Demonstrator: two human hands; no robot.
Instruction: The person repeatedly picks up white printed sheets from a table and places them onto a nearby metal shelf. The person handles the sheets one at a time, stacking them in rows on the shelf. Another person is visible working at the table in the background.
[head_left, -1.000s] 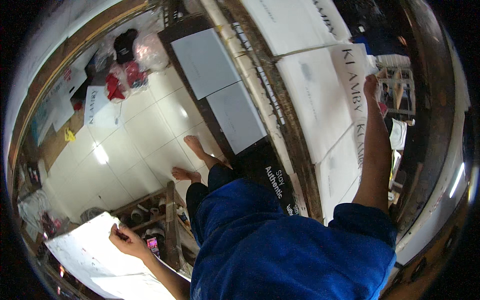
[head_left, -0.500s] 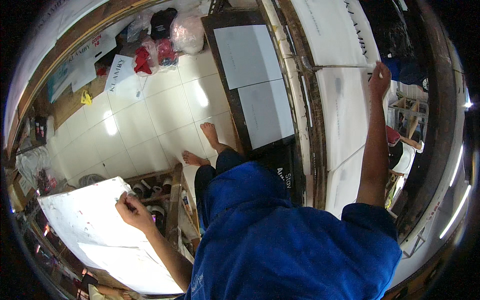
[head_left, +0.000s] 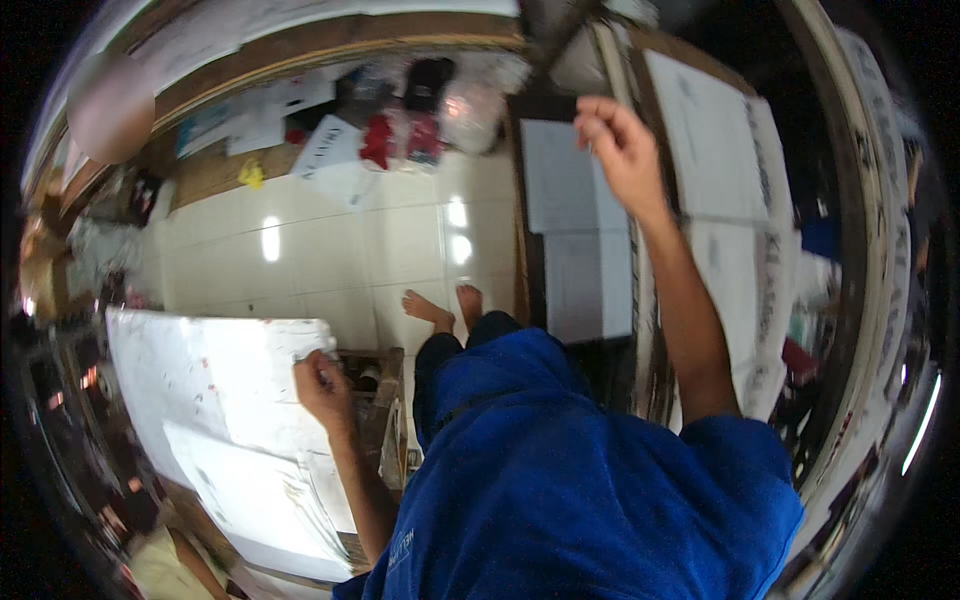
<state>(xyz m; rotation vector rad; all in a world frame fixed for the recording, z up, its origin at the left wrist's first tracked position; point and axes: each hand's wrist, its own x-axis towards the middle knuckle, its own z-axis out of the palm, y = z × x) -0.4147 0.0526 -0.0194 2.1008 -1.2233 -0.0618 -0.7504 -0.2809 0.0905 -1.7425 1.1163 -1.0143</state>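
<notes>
Head view looking straight down: the left hand (head_left: pixel 322 385) has its grip pinched shut on the right edge of a big white sheet of thin paper or card with small red speckles (head_left: pixel 215 385), which spreads out to the left of that grip over a stack of similar white sheets (head_left: pixel 270 500). I'd guess it's light and floppy, prone to creasing or tearing if dragged by one corner, so the edge pinch looks sensible, and a second hold farther along the same edge would stop it sagging. What the stack rests on I can't make out; a low wooden stand (head_left: pixel 385 400) sits just right of the grip. The right hand (head_left: pixel 620 145) is raised well away from all that, fingers curled mostly closed, maybe around something small, but I honestly can't tell if it holds anything. Beyond and beside it are long white printed panels (head_left: pixel 720 190) laid on a dark wooden frame (head_left: pixel 640 300). Below that hand, two pale rectangular sheets (head_left: pixel 575 230) lie on a dark board. Floor is glossy white tile (head_left: pixel 330 240) with lamp glare, bare feet (head_left: pixel 440 305) on it, and a heap of red and black cloth and plastic bags (head_left: pixel 420 120) along the far wall. Pretty cluttered room.
</notes>
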